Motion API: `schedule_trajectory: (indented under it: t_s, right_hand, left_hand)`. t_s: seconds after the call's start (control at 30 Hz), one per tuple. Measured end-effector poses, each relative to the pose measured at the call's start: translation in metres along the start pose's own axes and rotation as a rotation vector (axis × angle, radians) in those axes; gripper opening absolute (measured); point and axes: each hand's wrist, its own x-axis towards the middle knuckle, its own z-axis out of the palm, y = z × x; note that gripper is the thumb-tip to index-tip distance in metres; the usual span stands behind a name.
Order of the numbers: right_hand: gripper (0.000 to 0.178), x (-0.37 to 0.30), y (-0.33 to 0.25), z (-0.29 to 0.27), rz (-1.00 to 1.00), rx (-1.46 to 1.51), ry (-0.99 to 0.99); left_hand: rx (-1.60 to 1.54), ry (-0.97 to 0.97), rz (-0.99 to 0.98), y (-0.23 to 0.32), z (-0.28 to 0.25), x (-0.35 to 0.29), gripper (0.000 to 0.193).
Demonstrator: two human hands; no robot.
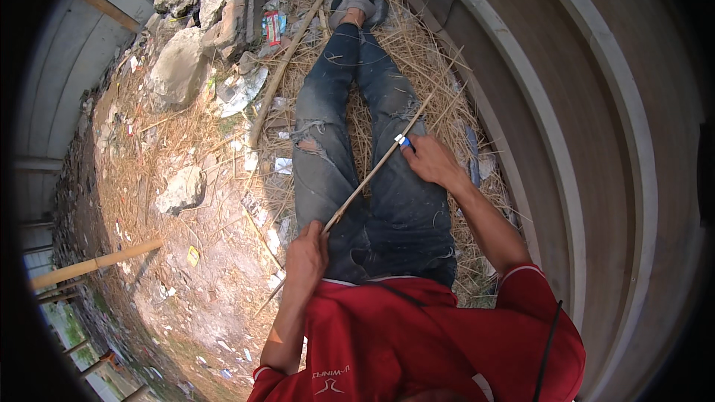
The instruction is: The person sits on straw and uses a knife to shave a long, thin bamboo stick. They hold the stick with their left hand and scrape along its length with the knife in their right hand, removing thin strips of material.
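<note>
A long, thin wooden stick [366, 180] slants across my thighs, its far end up to the right beyond my right knee. My left hand [305, 257] is closed round its lower part beside my left thigh, and the thin tail runs on toward the ground. Over my right thigh, my right hand [434, 160] is closed with thumb and fingertips at a small blue-and-white thing [404, 141], which touches the stick. What kind of thing it is, I cannot make out. My legs in torn, dusty jeans [328, 171] lie stretched out, feet crossed.
Dry straw [465, 253] lies beneath my legs. A ribbed grey wall [551, 104] rises close at my right. To the left are rocks [179, 67], a thicker stick [279, 78], litter, a loose stone [181, 190] and a wooden pole [97, 263].
</note>
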Motion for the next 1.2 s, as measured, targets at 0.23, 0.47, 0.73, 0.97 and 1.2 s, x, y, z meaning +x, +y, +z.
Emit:
schedule_trajectory:
  t_s: [0.23,0.47,0.73,0.97,1.2]
  right_hand:
    - [0.038,-0.008,-0.01,0.013,-0.046,0.118,0.071]
    - [0.036,0.008,0.0,0.008,-0.058,0.425,-0.027]
    - [0.033,0.04,0.034,-0.001,0.041,0.784,-0.286]
    - [0.033,0.012,-0.028,-0.031,-0.123,0.122,0.131]
    - [0.032,0.001,-0.045,-0.025,-0.178,0.054,0.158]
  left_hand:
    - [-0.062,0.013,-0.035,0.004,0.0,0.002,0.013]
    - [-0.079,0.067,-0.035,0.001,0.003,0.0,0.015]
    - [-0.161,0.053,-0.068,0.014,0.009,0.009,0.017]
    - [-0.187,0.117,-0.067,0.025,0.007,0.012,0.016]
    - [-0.139,0.163,-0.057,0.025,0.008,0.02,0.016]
